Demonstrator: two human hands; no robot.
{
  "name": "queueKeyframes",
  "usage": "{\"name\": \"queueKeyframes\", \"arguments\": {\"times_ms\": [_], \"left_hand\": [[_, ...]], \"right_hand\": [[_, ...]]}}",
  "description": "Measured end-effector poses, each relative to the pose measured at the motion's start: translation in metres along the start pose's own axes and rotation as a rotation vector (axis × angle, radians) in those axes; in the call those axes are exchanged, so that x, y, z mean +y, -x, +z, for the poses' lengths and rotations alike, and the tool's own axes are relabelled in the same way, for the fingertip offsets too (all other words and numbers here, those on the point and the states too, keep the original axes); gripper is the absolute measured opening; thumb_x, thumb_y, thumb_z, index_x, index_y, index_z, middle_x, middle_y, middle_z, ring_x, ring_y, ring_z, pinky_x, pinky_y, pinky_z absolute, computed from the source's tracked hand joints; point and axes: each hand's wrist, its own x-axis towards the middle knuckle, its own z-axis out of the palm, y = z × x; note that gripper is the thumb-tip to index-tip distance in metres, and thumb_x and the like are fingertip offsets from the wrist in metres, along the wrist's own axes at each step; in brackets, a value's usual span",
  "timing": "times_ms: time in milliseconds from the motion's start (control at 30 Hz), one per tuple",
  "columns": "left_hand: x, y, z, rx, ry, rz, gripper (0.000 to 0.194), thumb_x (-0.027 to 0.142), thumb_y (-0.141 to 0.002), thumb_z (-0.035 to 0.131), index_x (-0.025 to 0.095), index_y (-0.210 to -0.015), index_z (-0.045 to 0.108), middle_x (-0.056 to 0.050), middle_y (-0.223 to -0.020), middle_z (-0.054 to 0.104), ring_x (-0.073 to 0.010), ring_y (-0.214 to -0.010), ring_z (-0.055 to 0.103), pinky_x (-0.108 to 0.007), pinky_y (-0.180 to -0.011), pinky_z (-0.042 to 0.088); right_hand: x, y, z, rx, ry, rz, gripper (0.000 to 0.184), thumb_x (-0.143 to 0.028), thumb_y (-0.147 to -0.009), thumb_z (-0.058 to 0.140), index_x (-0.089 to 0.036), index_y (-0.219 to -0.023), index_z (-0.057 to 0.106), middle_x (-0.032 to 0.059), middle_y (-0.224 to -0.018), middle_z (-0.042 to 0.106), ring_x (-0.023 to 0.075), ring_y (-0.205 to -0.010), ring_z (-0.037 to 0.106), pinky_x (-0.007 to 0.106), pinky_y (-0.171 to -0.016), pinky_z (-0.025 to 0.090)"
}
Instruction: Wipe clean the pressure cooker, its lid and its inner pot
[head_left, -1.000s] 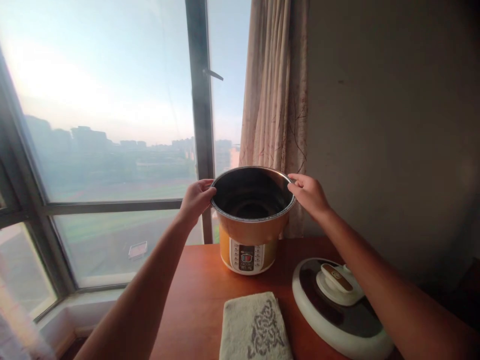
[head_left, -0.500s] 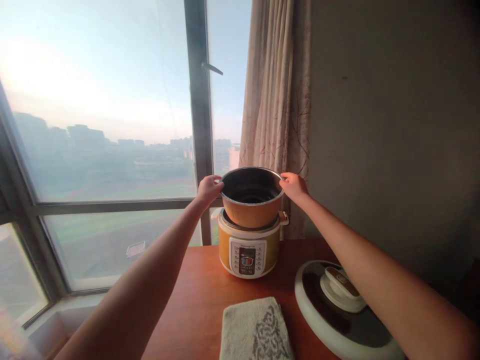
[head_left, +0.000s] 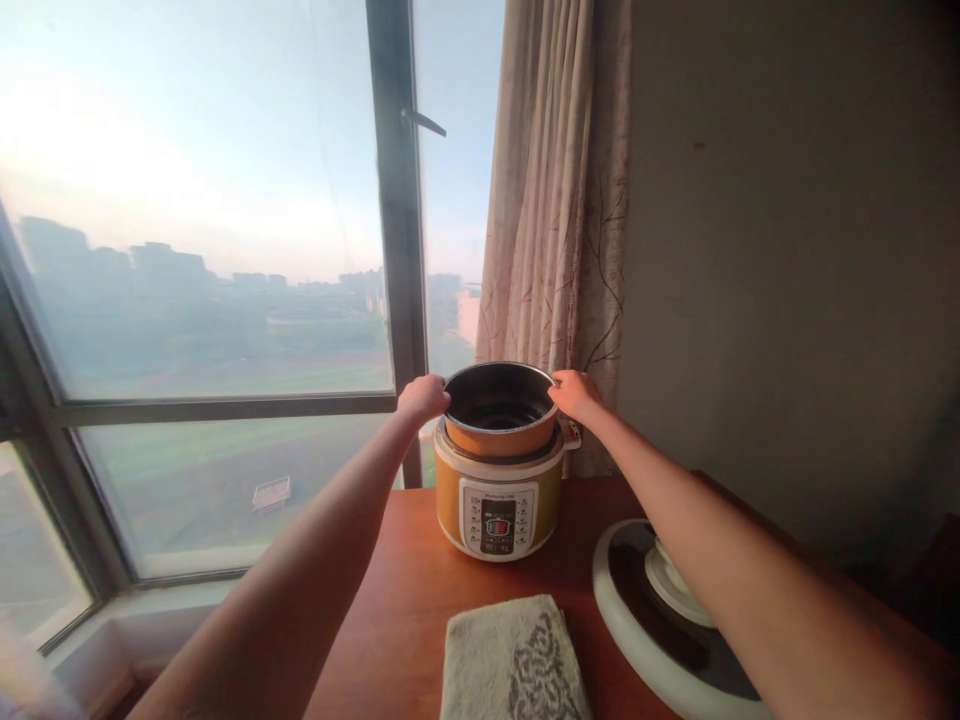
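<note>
Both my hands grip the rim of a round inner pot (head_left: 499, 443), dark inside and orange-brown outside. My left hand (head_left: 425, 396) pinches its left edge, and my right hand (head_left: 574, 394) pinches the right edge. The pot's lower part sits inside the mouth of a yellow and white electric pressure cooker (head_left: 455, 505), its upper wall standing above the cooker's rim. A control panel faces me on the cooker's front. How far the pot's base is from the cooker's floor is hidden.
On the wooden table (head_left: 405, 570), a folded towel (head_left: 487, 660) with a grey pattern lies in front of the cooker. The cooker's lid (head_left: 630, 620) rests at the right, partly behind my right forearm. Behind are a window (head_left: 225, 300), a curtain (head_left: 540, 200) and a wall.
The inner pot has moved down into the cooker, with both hands lowering along with it. Less of its outer wall shows now. The towel and lid stay in place.
</note>
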Motion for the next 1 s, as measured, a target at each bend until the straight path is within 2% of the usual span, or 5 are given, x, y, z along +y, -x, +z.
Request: {"name": "queueKeyframes", "arguments": {"times_ms": [133,367,667,867,1000], "left_hand": [[-0.004,0.006,0.011,-0.081,-0.056,-0.006,0.024,0.027,-0.080,0.061,0.024,-0.099,0.076,-0.010,-0.097,0.076,-0.0271,-0.098,0.071,-0.034,-0.083,0.055],[-0.006,0.018,0.027,-0.196,-0.123,-0.007,0.029,0.042,-0.093,0.062,0.016,-0.105,0.069,-0.009,-0.106,0.072,-0.0214,-0.099,0.069,-0.042,-0.088,0.055],[-0.004,0.025,0.031,-0.218,-0.141,-0.042,0.032,0.043,-0.094,0.059,0.016,-0.109,0.068,-0.011,-0.113,0.072,-0.0229,-0.102,0.069,-0.042,-0.088,0.055],[-0.004,0.029,0.031,-0.201,-0.123,-0.049,0.026,0.031,-0.088,0.058,0.021,-0.108,0.072,-0.013,-0.113,0.074,-0.0269,-0.104,0.070,-0.040,-0.083,0.055],[-0.006,0.034,0.032,-0.179,-0.099,-0.049,0.033,0.026,-0.082,0.055,0.025,-0.108,0.074,-0.014,-0.111,0.075,-0.0299,-0.103,0.071,-0.037,-0.080,0.055]], "right_hand": [[0.005,0.006,0.013,-0.090,0.040,0.009,0.027,-0.040,-0.095,0.062,-0.018,-0.110,0.065,0.0060,-0.113,0.067,0.0196,-0.099,0.066,0.040,-0.087,0.055],[0.016,0.024,0.033,-0.194,0.082,0.026,0.026,-0.039,-0.095,0.062,-0.018,-0.110,0.065,0.0062,-0.114,0.067,0.0200,-0.101,0.066,0.041,-0.088,0.055],[0.021,0.032,0.042,-0.249,0.100,0.035,0.027,-0.038,-0.095,0.061,-0.018,-0.115,0.064,0.0067,-0.117,0.066,0.0206,-0.102,0.065,0.041,-0.088,0.055],[0.020,0.038,0.038,-0.262,0.096,0.047,0.028,-0.041,-0.095,0.061,-0.018,-0.113,0.064,0.0064,-0.115,0.066,0.0200,-0.100,0.065,0.041,-0.087,0.055],[0.019,0.046,0.032,-0.243,0.091,0.043,0.026,-0.040,-0.095,0.057,-0.019,-0.104,0.069,0.0077,-0.106,0.071,0.0208,-0.097,0.067,0.036,-0.083,0.053]]}}
